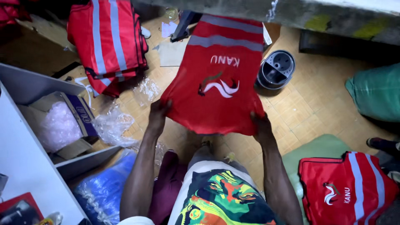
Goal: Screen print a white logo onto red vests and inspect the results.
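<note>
A red vest point(216, 79) with grey reflective stripes and a white wave emblem hangs spread out in front of me. My left hand point(157, 114) grips its lower left corner. At the lower right corner, my right hand point(261, 125) pinches the hem. The vest's far end reaches toward a concrete ledge point(291, 12). A stack of folded red vests point(109, 41) lies on the floor at upper left. Another folded red vest point(346, 189) rests on a green sack at lower right.
An open cardboard box point(62, 125) with clear plastic sits in a white shelf unit at left. Crumpled plastic wrap point(114, 125) lies on the tiled floor. A dark round container point(276, 68) stands right of the vest. A green bag point(375, 91) is at far right.
</note>
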